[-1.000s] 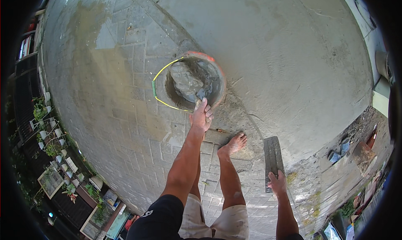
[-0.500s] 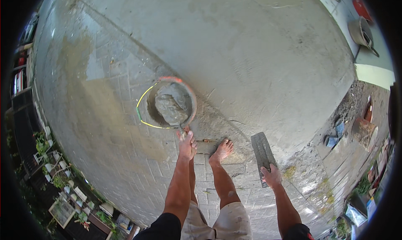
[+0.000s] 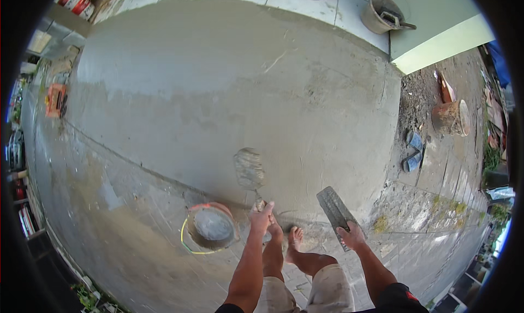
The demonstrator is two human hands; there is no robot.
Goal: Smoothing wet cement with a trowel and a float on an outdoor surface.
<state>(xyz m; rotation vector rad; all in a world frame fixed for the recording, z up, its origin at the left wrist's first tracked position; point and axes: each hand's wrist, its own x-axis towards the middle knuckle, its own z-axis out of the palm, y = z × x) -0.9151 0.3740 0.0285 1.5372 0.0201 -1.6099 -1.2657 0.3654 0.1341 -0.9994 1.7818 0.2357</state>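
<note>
In my left hand [image 3: 261,217] is the handle of a pointed trowel [image 3: 249,168], its rounded blade coated with grey mortar and held out over the smooth wet cement surface [image 3: 229,105]. My right hand [image 3: 352,235] grips a long rectangular plastering float [image 3: 335,206], tilted near the edge of that surface. To the left of my left hand stands a bucket [image 3: 213,225] with an orange rim and a yellow handle lying to its side. Wet grey mortar fills part of it. My bare feet are on the paving just behind the cement edge.
Blue sandals [image 3: 413,151] and a dirty bucket [image 3: 451,118] lie on rough ground to the right. Another bucket [image 3: 380,14] with a tool in it sits on white tiles beside a pale wall corner [image 3: 436,48]. An orange object [image 3: 56,100] rests at the far left.
My left hand has lifted the trowel out of the bucket and swung it forward over the cement. The view has tilted up, and the float has turned slightly with my right hand.
</note>
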